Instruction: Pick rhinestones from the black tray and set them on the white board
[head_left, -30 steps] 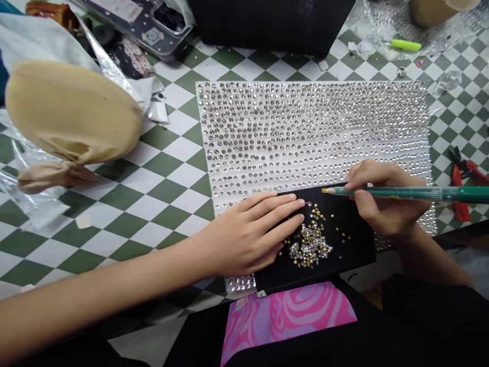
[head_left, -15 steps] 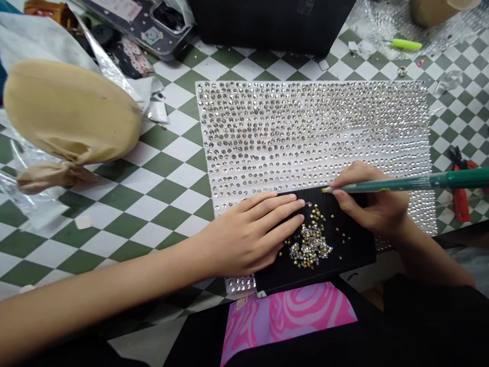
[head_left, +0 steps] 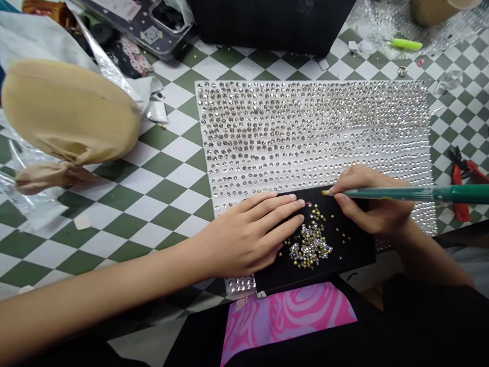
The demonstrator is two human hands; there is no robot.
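My left hand (head_left: 255, 234) lies flat with its fingers stretched over the left part of a black board (head_left: 355, 250). Beside its fingertips, a pile of small gold-backed rhinestones (head_left: 311, 244) rests on the board, with a few stray ones to the right. My right hand (head_left: 374, 201) pinches a green pencil-like stick (head_left: 412, 193) near its pale yellow tip, which is at the board's upper edge. Under the board and beyond it spreads a white sheet (head_left: 244, 191) covered with rows of shiny rhinestones.
A tied beige bag (head_left: 72, 112) sits at left beside clear plastic. At the back are a phone case (head_left: 153, 35), a black box (head_left: 267, 25) and a brown cup (head_left: 435, 10). Red-handled pliers (head_left: 461, 188) lie at right. A pink-purple swirled piece (head_left: 305, 311) is in front.
My right hand and the green stick have shifted slightly, the stick's rear end lower and its tip close to the same spot. My left hand has stayed still.
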